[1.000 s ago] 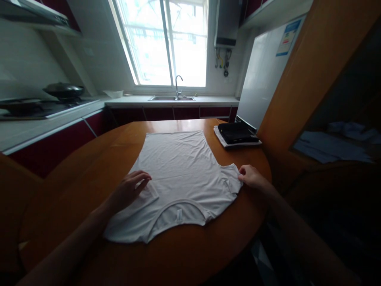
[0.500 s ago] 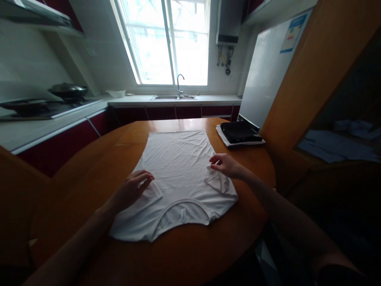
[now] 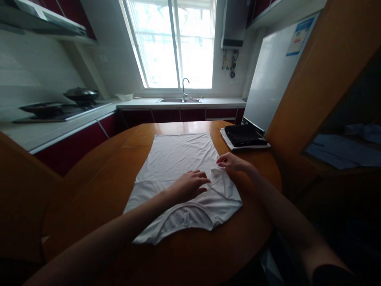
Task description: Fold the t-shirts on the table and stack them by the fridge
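A white T-shirt lies spread on the wooden table, its neckline towards me and its hem at the far side. Its right sleeve is turned in over the body and lies bunched. My left hand is over the middle of the shirt, above the neckline, with thumb and fingers apart and nothing held. At the shirt's right edge, my right hand has its fingertips pinched on the cloth beside the turned-in sleeve. The left forearm hides part of the shirt's left shoulder.
The round wooden table carries a stack of folded clothes, black on top and white below, at the far right. Beyond stand a counter with a sink, a stove with pans, and a fridge on the right.
My left hand has left the shirt's left sleeve and moved right across its middle. My right hand has shifted slightly outward to the shirt's right edge. The view has tilted a little.
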`<state>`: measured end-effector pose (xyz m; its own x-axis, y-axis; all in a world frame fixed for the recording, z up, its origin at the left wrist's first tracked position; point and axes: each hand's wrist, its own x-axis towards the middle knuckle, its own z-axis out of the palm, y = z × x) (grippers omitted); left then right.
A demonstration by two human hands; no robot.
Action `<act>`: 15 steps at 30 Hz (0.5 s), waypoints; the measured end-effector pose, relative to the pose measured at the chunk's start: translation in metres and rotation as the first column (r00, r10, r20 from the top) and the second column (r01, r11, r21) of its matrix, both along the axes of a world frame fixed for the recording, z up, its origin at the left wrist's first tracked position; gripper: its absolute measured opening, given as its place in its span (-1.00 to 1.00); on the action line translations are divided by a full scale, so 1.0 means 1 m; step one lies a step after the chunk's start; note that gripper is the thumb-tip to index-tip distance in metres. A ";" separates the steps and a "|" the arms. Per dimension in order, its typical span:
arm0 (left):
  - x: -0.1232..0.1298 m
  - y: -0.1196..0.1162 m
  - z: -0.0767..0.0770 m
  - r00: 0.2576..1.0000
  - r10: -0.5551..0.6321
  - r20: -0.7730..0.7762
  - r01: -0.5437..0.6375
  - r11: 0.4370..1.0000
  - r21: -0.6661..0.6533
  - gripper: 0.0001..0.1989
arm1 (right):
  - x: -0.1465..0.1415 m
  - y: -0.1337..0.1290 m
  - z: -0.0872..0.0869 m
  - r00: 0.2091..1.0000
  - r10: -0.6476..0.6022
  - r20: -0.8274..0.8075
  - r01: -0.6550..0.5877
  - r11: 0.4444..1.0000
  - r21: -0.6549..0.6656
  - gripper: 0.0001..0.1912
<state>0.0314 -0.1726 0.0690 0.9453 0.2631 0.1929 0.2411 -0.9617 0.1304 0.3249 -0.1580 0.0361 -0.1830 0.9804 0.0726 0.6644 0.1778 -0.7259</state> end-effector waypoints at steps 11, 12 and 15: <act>0.035 0.010 -0.032 0.994 0.099 0.049 -0.075 0.934 -0.350 -0.59 | 0.000 -0.001 -0.012 0.988 0.122 -0.089 -0.126 0.991 -0.039 -0.67; 0.033 0.012 -0.030 0.995 0.079 0.068 -0.050 0.933 -0.355 -0.58 | 0.001 0.000 -0.013 0.988 0.120 -0.096 -0.123 0.992 -0.032 -0.68; 0.026 0.017 -0.021 0.992 0.029 0.119 0.012 0.945 -0.326 -0.54 | 0.002 0.002 -0.017 0.984 0.127 -0.123 -0.128 0.992 -0.006 -0.70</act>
